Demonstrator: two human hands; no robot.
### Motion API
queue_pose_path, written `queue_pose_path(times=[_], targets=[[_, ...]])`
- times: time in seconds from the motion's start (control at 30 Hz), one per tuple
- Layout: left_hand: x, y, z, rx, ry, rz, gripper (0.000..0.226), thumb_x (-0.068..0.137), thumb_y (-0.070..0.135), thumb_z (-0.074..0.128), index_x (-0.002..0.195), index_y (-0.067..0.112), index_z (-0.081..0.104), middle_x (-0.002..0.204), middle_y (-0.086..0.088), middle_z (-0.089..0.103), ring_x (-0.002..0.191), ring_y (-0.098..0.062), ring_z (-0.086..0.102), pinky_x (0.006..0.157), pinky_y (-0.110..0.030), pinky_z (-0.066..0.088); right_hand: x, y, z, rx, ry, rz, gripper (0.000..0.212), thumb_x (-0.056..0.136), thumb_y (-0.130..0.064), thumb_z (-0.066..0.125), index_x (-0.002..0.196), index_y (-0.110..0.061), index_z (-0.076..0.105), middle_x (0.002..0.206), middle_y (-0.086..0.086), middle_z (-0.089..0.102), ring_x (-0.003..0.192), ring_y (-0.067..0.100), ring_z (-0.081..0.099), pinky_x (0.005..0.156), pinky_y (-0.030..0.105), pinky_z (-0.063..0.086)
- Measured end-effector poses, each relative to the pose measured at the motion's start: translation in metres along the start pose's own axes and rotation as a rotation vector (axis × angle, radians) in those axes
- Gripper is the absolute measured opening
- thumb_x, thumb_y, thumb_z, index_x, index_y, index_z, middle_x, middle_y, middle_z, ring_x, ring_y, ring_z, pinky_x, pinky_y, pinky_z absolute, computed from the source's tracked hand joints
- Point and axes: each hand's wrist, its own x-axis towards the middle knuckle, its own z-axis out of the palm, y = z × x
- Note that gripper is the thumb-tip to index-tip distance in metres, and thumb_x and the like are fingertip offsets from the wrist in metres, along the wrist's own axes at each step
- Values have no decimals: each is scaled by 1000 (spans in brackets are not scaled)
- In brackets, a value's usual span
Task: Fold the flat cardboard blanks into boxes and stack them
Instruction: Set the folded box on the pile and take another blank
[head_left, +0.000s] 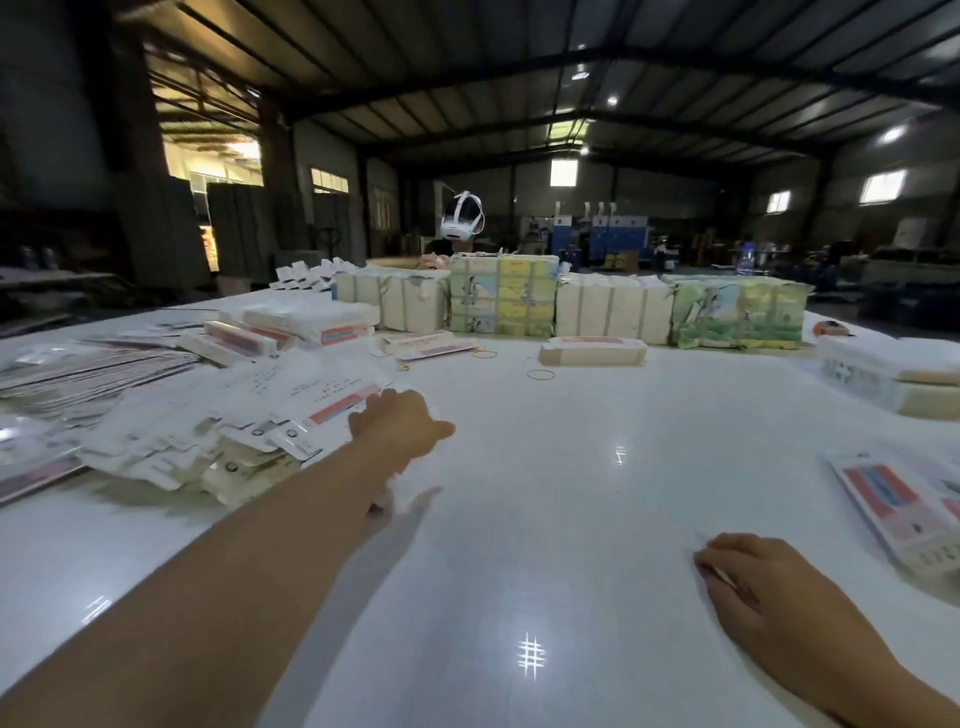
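Glossy white surface in a dim steel-roofed warehouse, left hand reaching onto flat blanks at centre left, grasp unclear, right hand resting lower right, loosely curled, wrapped bundles along the far edge

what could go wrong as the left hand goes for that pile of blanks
The left hand reaches the edge of a loose, uneven pile of flat blanks; pulling one may drag several or slide the heap. The glossy table looks slippery, and the right hand rests far off, not steadying the pile.
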Motion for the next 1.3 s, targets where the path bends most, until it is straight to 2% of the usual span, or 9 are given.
queue_pose_path(times=[0.17, 0.37, 0.5, 0.67, 0.8, 0.9, 1.03, 1.23, 1.3], targets=[[18, -42, 16, 342, 17, -136, 105, 55, 81, 64, 130, 11, 38, 130, -12, 37, 119, -27, 34, 91, -40, 33, 2, -3, -2, 16, -26, 40, 25, 91, -28, 57, 113, -26, 69, 120, -12, 59, 114, 9, 50, 92, 23, 38], [37, -42, 6, 145, -31, -245, 92, 59, 53, 81, 128, 9, 38, 128, -13, 45, 121, -29, 39, 95, -40, 34, -1, -7, -5, 24, -55, 50, 24, 91, -26, 58, 112, -25, 69, 119, -12, 60, 113, 9, 50, 90, 21, 36], [41, -40, -3, -2, 16, -268, 55, 77, 29, 72, 118, 11, 40, 96, -8, 56, 100, -27, 54, 87, -38, 38, 0, -8, -6, 9, -46, 40, 28, 93, -29, 54, 118, -28, 66, 122, -15, 57, 116, 6, 47, 87, 15, 30], [27, -27, -22, -298, 110, -98, 25, 92, 13, 52, 116, 10, 57, 102, -7, 62, 84, -22, 61, 70, -35, 54, 0, -11, -8, 1, -51, 29, 29, 95, -33, 48, 121, -31, 62, 123, -19, 53, 114, 2, 44, 85, 12, 27], [-13, 16, -34, -713, -102, 113, 27, 91, 2, 54, 112, 14, 65, 95, -4, 67, 58, -12, 62, 45, -22, 46, 2, -8, -5, 37, -81, 78, 32, 97, -32, 47, 127, -30, 57, 126, -16, 54, 116, 5, 46, 93, 18, 34], [-54, 51, -25, -730, -295, 263, 24, 90, 4, 53, 95, 24, 67, 80, 4, 71, 63, -11, 68, 48, -25, 49, 5, -7, -14, 718, 62, 360, 31, 96, -28, 53, 126, -24, 59, 104, -4, 69, 91, 16, 65, 81, 29, 50], [-98, 86, 1, -620, -431, 425, 29, 93, 13, 51, 83, 38, 63, 81, 15, 68, 65, -6, 68, 50, -19, 48, 9, -2, -37, 1614, 163, 762, 36, 94, -44, 50, 86, -13, 67, 65, 11, 69, 50, 23, 64, 40, 27, 48], [-132, 95, 32, -552, -300, 497, 19, 95, 27, 46, 104, 35, 61, 101, 9, 66, 80, -10, 66, 74, -31, 57, -1, -1, -40, 1456, 81, 638, 9, 92, -8, 57, 84, -3, 59, 77, 17, 73, 68, 30, 72, 46, 26, 51], [-141, 94, 38, -387, -162, 624, 46, 83, 54, 45, 124, 33, 54, 118, 8, 60, 97, -9, 59, 89, -38, 50, 0, -4, -39, 1380, 90, 600, 9, 92, -6, 55, 86, -2, 61, 78, 15, 73, 69, 30, 72, 46, 27, 52]])
